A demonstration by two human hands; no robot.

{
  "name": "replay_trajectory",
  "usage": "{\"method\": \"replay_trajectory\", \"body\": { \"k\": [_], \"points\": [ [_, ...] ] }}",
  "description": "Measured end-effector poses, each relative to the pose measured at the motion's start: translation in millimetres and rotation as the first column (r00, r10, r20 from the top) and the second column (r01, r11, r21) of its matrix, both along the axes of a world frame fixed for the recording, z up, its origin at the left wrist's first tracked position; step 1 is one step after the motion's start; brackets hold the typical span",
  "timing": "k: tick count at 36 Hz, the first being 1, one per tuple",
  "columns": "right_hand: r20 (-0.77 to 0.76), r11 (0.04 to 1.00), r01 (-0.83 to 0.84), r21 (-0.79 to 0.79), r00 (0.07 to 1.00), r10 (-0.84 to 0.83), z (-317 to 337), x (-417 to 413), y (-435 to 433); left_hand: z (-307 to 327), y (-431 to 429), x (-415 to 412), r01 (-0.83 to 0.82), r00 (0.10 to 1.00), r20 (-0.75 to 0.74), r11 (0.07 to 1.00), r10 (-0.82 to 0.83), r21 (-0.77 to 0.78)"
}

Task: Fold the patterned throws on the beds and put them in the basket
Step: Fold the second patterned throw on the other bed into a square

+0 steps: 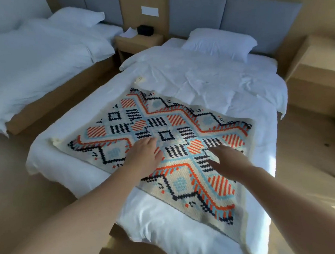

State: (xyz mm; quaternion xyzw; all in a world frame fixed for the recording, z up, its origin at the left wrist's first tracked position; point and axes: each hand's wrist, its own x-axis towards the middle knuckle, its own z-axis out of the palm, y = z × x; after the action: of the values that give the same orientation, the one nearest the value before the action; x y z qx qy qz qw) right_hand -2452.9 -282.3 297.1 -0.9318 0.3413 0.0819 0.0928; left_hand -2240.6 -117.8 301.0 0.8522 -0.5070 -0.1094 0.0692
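A patterned throw (174, 127) in cream, orange, light blue and black lies spread flat across the foot half of the near bed (206, 79). My left hand (145, 155) rests palm down on the throw near its middle, fingers apart. My right hand (228, 161) hovers or rests just to the right of it, fingers spread, holding nothing. No basket is in view.
A second bed (38, 56) with white bedding stands to the left, across a narrow floor gap. A wooden nightstand (139, 41) sits between the headboards. A wooden side table (323, 69) stands at the right. White pillows lie at both bed heads.
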Motion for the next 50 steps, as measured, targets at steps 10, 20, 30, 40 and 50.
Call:
{"method": "replay_trajectory", "body": {
  "k": [10, 20, 30, 40, 50],
  "points": [
    [0.029, 0.97, 0.238, 0.042, 0.97, -0.24, -5.0, -35.3, 5.3, -14.9, -35.3, -6.7, 0.218, 0.976, -0.038, 0.973, -0.215, 0.08],
    [-0.003, 0.905, 0.412, 0.101, 0.91, -0.414, -12.3, -71.4, -25.9, -18.3, -96.8, -37.1, 0.37, 0.929, -0.024, 0.924, -0.369, 0.1],
    [-0.019, 0.895, 0.415, 0.166, 0.908, -0.418, -79.7, -59.1, -139.2, -71.8, -226.7, -41.0, 0.451, 0.892, -0.033, 0.881, -0.451, 0.143],
    [-0.127, 0.88, 0.447, 0.158, 0.893, -0.431, -215.5, -41.5, -326.6, -220.1, -411.7, -46.4, 0.44, 0.898, -0.068, 0.884, -0.435, 0.157],
    [-0.075, 0.893, 0.448, 0.048, 0.893, -0.444, -290.7, -17.7, -446.0, -318.9, -497.9, -30.5, 0.424, 0.905, -0.146, 0.874, -0.4, 0.238]
  ]
}}
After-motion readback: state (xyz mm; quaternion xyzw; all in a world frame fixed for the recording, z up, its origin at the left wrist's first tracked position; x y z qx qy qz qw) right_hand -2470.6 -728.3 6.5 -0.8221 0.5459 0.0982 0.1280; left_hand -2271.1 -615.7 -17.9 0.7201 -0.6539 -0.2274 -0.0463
